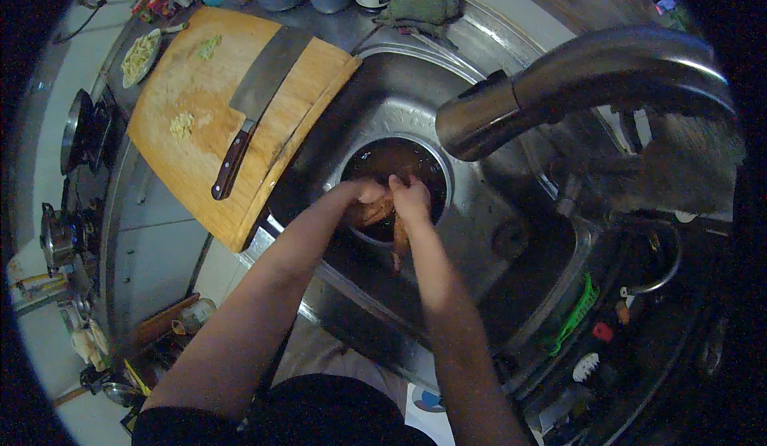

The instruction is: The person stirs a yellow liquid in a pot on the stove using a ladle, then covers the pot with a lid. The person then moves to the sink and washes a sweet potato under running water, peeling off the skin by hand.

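Note:
Both my hands are closed, close together over a round metal bowl (449, 184) of dark liquid in the sink. My left hand (371, 191) grips a wet, brownish-orange piece of food (373, 214); its exact kind is hard to make out. Beside it, my right hand (411, 197) pinches the same food, as far as I can see. A narrow orange-brown end (399, 248) hangs below the right hand, across the bowl's near rim. The fingers partly cover the food, so I cannot tell whether it is one piece or two.
A curved metal faucet (479, 118) reaches over the sink (471, 262) from the right. On the left, a wooden cutting board (176, 71) overlaps the sink's edge, bearing a cleaver (272, 67) and small chopped heaps. A dish of pale strips (141, 59) stands beyond it. A green cloth (419, 7) lies behind.

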Motion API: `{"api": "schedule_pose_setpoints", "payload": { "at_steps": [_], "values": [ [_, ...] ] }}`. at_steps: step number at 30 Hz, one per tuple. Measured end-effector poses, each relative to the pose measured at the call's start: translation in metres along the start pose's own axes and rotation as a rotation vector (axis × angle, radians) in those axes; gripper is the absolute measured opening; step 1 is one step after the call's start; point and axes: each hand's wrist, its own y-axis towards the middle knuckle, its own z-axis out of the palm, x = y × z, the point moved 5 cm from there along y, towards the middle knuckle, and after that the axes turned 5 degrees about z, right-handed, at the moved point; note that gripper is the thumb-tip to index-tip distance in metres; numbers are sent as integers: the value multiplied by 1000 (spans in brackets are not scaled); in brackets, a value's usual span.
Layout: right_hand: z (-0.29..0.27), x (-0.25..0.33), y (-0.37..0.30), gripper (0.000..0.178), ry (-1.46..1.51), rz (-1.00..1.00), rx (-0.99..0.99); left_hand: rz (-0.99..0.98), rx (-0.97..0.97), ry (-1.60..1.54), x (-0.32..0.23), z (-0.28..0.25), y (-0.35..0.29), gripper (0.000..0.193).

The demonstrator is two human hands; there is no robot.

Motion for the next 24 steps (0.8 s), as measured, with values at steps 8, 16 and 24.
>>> {"api": "schedule_pose_setpoints", "payload": {
  "at_steps": [8,16,24],
  "values": [
    [19,-31,16,56,-281,128,-228,136,-65,-744,12,3,33,42],
    [63,-56,-2,81,286,6,-57,350,-247,-274,47,1,47,55],
    [57,-37,-5,77,88,-20,-27,351,-587,-82,24,-24,34,48]
  ]
}}
